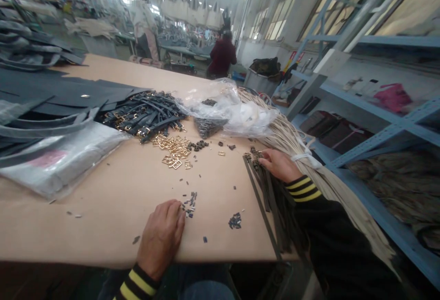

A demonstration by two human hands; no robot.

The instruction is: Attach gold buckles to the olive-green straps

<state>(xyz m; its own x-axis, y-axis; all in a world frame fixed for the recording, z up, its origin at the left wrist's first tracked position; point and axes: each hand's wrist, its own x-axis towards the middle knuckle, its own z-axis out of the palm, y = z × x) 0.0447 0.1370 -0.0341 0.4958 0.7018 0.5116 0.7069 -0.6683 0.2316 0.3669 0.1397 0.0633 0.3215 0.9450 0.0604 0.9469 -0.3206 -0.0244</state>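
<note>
My left hand (164,231) rests on the table at its near edge, fingers curled and pressed together at a scatter of small dark metal pieces (191,203). Whatever its fingertips hold, if anything, is hidden. Farther right, my right hand (280,165) has its fingers closed at the far end of a bundle of dark olive straps (268,194), which hang over the near edge. Dark metal fittings show at that end of the straps. Between my hands lies a second small heap of dark pieces (235,220).
Gold rectangular buckles (173,149) lie mid-table beside a pile of dark buckled straps (147,112). Clear plastic bags (237,112) sit behind them. Dark panels (68,91) cover the left. Long beige cords (292,139) run along the right, beside blue shelving (378,107). Two people stand farther back.
</note>
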